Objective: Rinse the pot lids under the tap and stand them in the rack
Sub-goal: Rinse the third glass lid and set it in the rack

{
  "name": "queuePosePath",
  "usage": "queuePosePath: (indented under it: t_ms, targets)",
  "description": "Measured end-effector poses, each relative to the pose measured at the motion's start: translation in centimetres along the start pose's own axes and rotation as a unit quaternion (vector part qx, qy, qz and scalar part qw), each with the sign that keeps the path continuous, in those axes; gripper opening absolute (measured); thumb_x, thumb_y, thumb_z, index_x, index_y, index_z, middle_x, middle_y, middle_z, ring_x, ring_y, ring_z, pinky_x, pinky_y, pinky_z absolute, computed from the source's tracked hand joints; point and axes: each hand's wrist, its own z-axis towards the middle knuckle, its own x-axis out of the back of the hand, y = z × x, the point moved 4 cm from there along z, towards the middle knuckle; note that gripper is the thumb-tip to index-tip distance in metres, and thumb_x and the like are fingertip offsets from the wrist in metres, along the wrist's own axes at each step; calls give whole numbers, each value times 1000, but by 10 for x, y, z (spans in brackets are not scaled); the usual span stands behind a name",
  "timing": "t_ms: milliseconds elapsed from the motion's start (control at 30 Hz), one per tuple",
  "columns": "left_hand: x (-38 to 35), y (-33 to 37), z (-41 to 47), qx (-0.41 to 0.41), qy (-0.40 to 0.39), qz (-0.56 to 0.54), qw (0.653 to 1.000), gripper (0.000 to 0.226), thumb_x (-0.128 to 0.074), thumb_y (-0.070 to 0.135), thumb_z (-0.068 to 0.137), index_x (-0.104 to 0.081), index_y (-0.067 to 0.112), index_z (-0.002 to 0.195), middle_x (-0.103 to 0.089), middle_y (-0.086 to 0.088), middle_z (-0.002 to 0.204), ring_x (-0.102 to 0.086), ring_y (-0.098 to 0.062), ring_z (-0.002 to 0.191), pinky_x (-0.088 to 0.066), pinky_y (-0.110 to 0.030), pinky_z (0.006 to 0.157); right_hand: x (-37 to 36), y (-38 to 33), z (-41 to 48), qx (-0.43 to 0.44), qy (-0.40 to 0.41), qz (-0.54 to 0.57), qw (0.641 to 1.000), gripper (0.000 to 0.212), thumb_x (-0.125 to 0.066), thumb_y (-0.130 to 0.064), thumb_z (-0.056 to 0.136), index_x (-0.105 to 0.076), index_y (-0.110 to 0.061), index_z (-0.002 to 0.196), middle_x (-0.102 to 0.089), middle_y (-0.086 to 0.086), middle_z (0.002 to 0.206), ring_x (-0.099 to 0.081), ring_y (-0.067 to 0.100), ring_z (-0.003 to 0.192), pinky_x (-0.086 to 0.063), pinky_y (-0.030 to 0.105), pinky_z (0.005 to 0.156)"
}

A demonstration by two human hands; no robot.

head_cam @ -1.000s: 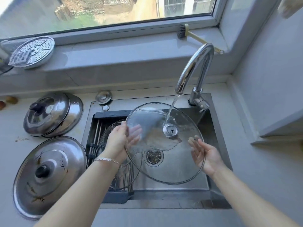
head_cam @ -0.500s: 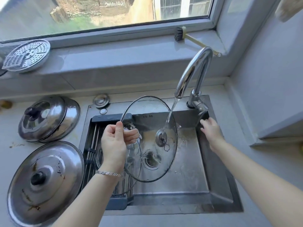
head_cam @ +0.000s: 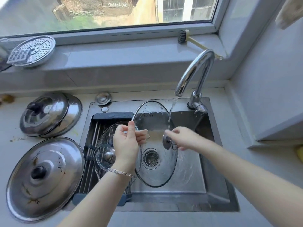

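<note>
There are two glass lids: one (head_cam: 157, 161) is over the sink and one (head_cam: 105, 148) lies on the rack (head_cam: 113, 115). There are three steel lids on the counter: one big lid (head_cam: 44, 177) in front, and two stacked lids behind it, the upper one (head_cam: 44, 112) and the lower one (head_cam: 73, 110). There is one tap (head_cam: 195, 72), one sink (head_cam: 213, 194), one perforated steamer plate (head_cam: 32, 50), one brush (head_cam: 182, 36), and two hands, left (head_cam: 126, 143) and right (head_cam: 183, 138).

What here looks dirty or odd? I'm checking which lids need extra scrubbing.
The large steel lid on the counter nearest the camera carries brown streaks and spots. The glass lid under the tap looks clean.
</note>
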Motion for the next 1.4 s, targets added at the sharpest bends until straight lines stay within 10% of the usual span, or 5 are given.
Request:
queuePosePath:
  t_ms: [300,567,900,1133,1400]
  targets:
    - [13,28,-28,-64,-14,22,998,24,-49,26,95,-45,10,78,-70,-6,63,-68,-17,54,-55,-27,51,-45,-3,-30,70,59,42,995,49,-31,-48,97,-39,-14,62,-47,2,61,-46,21,62,-30,30,56]
    - [33,53,-39,-121,-91,63,987,22,-51,22,94,-44,8,78,-72,-15,75,-71,-27,66,-58,-36,59,-56,-19,-45,92,28,328,940,47,-42,-22,98,-33,-15,53,-39,-2,47,-42,11,47,-37,23,57]
    - [107,34,-11,-67,-86,201,974,36,-30,38,99,-56,14,90,-66,-9,100,-65,-19,85,-51,-37,81,-76,-27,-39,74,21,403,912,48,-42,-6,96,-28,-16,50,-28,-8,41,-33,9,41,-27,22,52]
    - [169,-9,12,55,-94,246,963,15,-38,34,98,-47,24,103,-54,-1,102,-62,-16,87,-48,-47,93,-79,-67,-29,90,89,106,986,50,-50,-15,88,-33,-19,40,-36,0,44,-31,19,50,-23,31,56]
    - [179,-80,29,294,-104,70,948,37,-28,27,102,-28,12,135,-60,-14,100,-68,-24,69,-56,-40,57,-118,-150,-6,18,90,-252,963,14,-47,-17,79,-47,-13,66,-51,4,69,-47,24,69,-28,22,52]
